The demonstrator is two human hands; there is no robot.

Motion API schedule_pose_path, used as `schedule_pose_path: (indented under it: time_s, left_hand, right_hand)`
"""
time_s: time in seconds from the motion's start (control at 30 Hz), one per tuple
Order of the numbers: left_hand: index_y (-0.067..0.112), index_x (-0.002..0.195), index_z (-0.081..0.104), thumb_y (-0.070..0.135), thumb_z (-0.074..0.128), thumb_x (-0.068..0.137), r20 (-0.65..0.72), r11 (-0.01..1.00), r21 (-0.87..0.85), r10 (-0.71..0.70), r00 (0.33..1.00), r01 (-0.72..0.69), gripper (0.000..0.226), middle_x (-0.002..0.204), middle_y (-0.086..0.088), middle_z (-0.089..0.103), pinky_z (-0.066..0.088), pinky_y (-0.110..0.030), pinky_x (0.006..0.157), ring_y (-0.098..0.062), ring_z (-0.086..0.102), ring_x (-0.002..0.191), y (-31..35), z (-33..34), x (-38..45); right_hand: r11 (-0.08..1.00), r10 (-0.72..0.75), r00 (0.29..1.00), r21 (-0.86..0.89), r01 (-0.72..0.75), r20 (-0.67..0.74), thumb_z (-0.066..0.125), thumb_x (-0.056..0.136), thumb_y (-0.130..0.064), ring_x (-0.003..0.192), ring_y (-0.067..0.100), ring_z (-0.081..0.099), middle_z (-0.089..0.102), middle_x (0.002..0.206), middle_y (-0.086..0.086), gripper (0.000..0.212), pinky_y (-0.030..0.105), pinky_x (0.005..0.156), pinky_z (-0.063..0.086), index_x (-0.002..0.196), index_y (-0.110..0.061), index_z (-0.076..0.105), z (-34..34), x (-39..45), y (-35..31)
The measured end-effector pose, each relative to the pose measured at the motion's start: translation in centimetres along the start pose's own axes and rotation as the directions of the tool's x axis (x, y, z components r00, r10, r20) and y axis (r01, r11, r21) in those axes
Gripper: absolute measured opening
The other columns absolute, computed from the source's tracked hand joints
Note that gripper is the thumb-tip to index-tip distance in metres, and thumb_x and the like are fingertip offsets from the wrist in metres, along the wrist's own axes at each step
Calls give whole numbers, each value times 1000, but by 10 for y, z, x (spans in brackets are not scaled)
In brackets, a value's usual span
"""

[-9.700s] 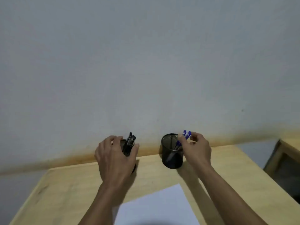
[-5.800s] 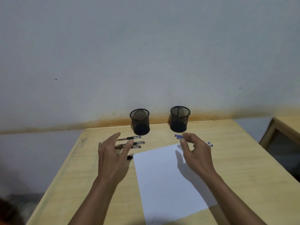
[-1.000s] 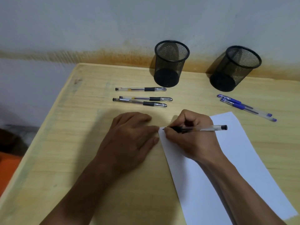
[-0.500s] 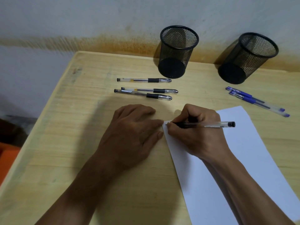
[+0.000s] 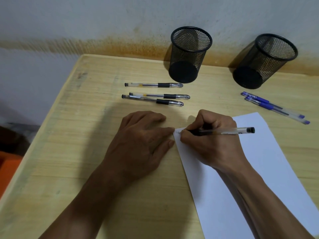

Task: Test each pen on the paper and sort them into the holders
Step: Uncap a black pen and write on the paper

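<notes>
A light, stiff, smooth black pen (image 5: pixel 222 131) is pinched at its rubber grip by the right hand (image 5: pixel 209 140), seemingly marking the paper (image 5: pixel 259 163) near the tabletop's (image 5: pixel 86 152) centre; the left hand (image 5: pixel 140 144) is laid flat beside the paper's edge.

Bare table (image 5: pixel 82 152) left of the hands; black pens (image 5: pixel 153 97) before the left holder (image 5: pixel 189 54).

The light wooden counter (image 5: pixel 72 152) stands against the wall, and at its far edge stand two black mesh holders, the left holder (image 5: pixel 189 55) upright and the right holder (image 5: pixel 264 62) well apart from it. Three black pens (image 5: pixel 155 94) lie side by side in front of the left holder, two blue pens (image 5: pixel 274 107) lie together near the right one. A white paper (image 5: pixel 269 169) lies on the near right part, with the left hand (image 5: pixel 141 144) flat on the wood just beside its left edge and the right hand (image 5: pixel 210 142) resting on the sheet
</notes>
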State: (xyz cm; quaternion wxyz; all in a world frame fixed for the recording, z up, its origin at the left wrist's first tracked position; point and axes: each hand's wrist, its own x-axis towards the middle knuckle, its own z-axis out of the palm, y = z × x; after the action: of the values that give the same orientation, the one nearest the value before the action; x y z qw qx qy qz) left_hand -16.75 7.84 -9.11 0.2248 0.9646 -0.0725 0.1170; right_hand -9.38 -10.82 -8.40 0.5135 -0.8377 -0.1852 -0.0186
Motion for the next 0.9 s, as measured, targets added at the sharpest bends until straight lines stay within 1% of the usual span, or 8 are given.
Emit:
schedule_pose_path:
  time_s: [0.13,0.23,0.33,0.5,0.63,0.77,0.83,0.9]
  left_hand:
    - [23,117,72,42,60,89,8,1000,6,-2,1000,2,35,127,-4,65,43,-49,101,-24,57,120,0,0,1]
    - [23,117,72,42,59,90,14,1000,9,-4,1000,4,36,127,-5,65,44,-50,100,-25,57,120,0,0,1]
    - [23,117,72,43,58,90,15,1000,6,-4,1000,4,37,127,-5,65,44,-50,101,-25,57,120,0,0,1]
    - [23,117,71,43,58,89,10,1000,3,-7,1000,7,36,127,-5,65,44,-49,101,-24,57,120,0,0,1]
    - [23,116,72,43,58,90,8,1000,5,-7,1000,7,36,126,-5,65,44,-49,101,-24,57,119,0,0,1]
    - [23,116,72,44,56,89,19,1000,10,-12,1000,12,37,126,-5,66,44,-48,101,-24,58,118,1,-1,1]
    - [23,116,73,44,57,89,17,1000,9,-13,1000,13,37,126,-5,66,44,-48,101,-24,58,119,0,-1,1]
    - [23,115,73,43,58,89,18,1000,12,-11,1000,11,36,126,-5,66,44,-48,101,-24,57,119,0,-1,1]
  right_hand:
    - [1000,-3,1000,8,3,-9,74,65,-37,53,20,54,63,55,0,27,30,47,39,58,-14,61,0,0,0]
    - [999,24,1000,43,-23,-5,77,66,-28,50,18,50,61,54,4,25,30,47,38,58,-13,59,0,0,1]
    - [999,19,1000,50,-19,2,79,68,-19,50,8,47,61,53,4,24,26,47,36,57,-13,58,0,-1,2]
    - [1000,3,1000,21,-3,6,81,71,-6,51,8,46,59,55,3,29,26,46,35,58,-11,56,0,-1,3]
    - [1000,-5,1000,-5,5,10,76,67,-12,50,7,44,57,56,2,25,19,46,31,56,-13,53,-1,-2,1]
    - [996,44,999,80,-43,-9,79,70,-2,51,8,46,58,55,6,25,25,48,36,59,-5,57,-2,-3,1]
    - [997,34,999,66,-33,-16,80,70,-2,51,8,46,58,55,7,27,23,48,35,59,-4,56,-1,-3,0]
    - [999,18,1000,40,-17,-18,79,68,-8,50,6,44,57,56,6,26,20,47,33,57,-6,55,0,-4,-1]
